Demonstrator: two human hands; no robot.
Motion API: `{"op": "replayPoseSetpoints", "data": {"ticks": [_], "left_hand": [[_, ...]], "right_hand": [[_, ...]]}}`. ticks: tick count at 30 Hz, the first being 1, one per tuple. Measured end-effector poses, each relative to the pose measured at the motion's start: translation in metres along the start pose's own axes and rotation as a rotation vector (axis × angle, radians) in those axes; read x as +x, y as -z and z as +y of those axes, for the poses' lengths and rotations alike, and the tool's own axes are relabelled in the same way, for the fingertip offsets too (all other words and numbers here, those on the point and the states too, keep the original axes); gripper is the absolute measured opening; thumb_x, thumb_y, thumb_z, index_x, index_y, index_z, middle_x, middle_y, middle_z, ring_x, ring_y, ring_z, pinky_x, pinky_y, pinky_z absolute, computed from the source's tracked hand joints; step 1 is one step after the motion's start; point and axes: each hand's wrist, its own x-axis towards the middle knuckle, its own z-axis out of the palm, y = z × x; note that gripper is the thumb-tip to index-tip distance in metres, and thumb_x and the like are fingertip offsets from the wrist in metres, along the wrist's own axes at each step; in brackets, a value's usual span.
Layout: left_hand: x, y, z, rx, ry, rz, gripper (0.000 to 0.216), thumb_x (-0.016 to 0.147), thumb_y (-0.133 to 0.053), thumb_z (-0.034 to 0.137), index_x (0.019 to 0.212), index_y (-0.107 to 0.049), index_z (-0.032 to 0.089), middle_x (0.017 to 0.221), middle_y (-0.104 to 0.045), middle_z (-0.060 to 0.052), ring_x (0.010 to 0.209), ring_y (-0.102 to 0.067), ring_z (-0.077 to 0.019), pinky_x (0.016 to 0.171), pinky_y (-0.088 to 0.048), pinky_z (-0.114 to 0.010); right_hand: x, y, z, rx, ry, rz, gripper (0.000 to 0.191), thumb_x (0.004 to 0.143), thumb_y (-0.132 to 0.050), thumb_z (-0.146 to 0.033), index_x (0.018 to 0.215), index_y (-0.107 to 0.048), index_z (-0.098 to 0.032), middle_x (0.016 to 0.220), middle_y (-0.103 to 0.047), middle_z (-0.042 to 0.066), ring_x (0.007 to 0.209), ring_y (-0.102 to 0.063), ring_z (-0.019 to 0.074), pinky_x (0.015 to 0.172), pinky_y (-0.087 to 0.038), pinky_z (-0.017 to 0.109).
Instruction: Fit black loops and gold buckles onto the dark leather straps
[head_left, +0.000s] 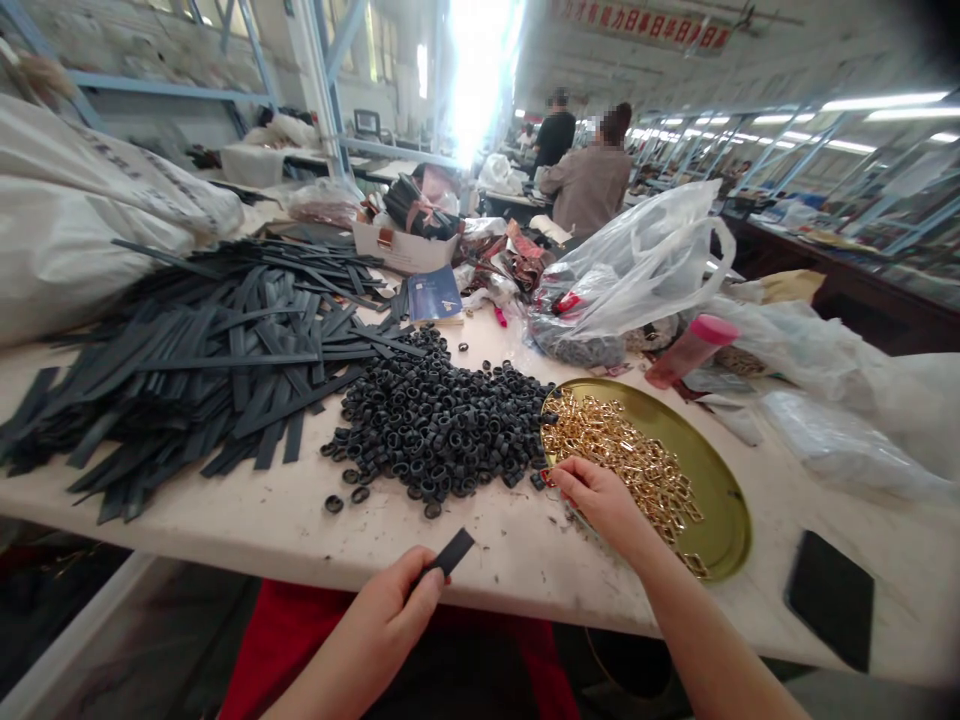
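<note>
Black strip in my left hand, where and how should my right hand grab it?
Probably pinch the black strip by its free end, bringing the right hand in from the right: that flat end juts rightward, uncovered, past the left hand.

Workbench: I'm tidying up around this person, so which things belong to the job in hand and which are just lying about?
Seemingly in use:
dark strip, in the left hand
pile of dark strips
heap of black loops
gold metal pieces
tray under them, right hand at its edge

Probably just lying about:
phone
blue booklet
pink-capped container
clear plastic bag
</note>
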Motion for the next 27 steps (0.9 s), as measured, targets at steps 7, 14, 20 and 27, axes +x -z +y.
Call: {"op": "replayPoseSetpoints", "data": {"ticks": [7, 14, 20, 27], "left_hand": [[0.006, -0.004, 0.023, 0.17, -0.054, 0.125, 0.022, 0.085, -0.036, 0.031, 0.083, -0.054, 0.018, 0.071, -0.053, 0.001, 0.069, -0.048, -0.0158, 0.063, -0.033, -0.024], [0.008, 0.007, 0.005, 0.036, -0.049, 0.167, 0.019, 0.08, -0.048, 0.033, 0.082, -0.055, 0.015, 0.072, -0.056, 0.001, 0.069, -0.049, -0.0144, 0.063, -0.036, -0.023], [0.005, 0.01, 0.006, -0.019, -0.005, 0.089, 0.01, 0.075, -0.05, 0.024, 0.075, -0.053, 0.014, 0.064, -0.052, 0.004, 0.061, -0.044, -0.0113, 0.057, -0.034, -0.02], [-0.001, 0.015, 0.01, -0.12, -0.042, 0.039, 0.01, 0.081, -0.047, 0.024, 0.077, -0.051, 0.016, 0.066, -0.058, 0.002, 0.063, -0.052, -0.0131, 0.062, -0.038, -0.021]], "right_hand": [[-0.036, -0.058, -0.061, 1.044, -0.258, -0.351, 0.034, 0.07, -0.062, -0.049, 0.072, -0.053, -0.017, 0.061, -0.054, -0.002, 0.057, -0.048, 0.0091, 0.054, -0.039, 0.023], [-0.047, -0.081, -0.076, 1.09, -0.279, -0.58, 0.033, 0.073, -0.061, -0.047, 0.075, -0.055, -0.015, 0.066, -0.055, -0.001, 0.058, -0.05, 0.0077, 0.056, -0.041, 0.022], [-0.054, -0.08, -0.078, 1.182, -0.302, -0.762, 0.024, 0.07, -0.068, -0.032, 0.077, -0.053, -0.015, 0.066, -0.055, -0.003, 0.059, -0.051, 0.0061, 0.06, -0.04, 0.019], [-0.053, -0.097, -0.08, 1.241, -0.323, -0.613, 0.029, 0.079, -0.055, -0.044, 0.075, -0.055, -0.015, 0.063, -0.056, -0.002, 0.054, -0.05, 0.0065, 0.055, -0.042, 0.02]]}}
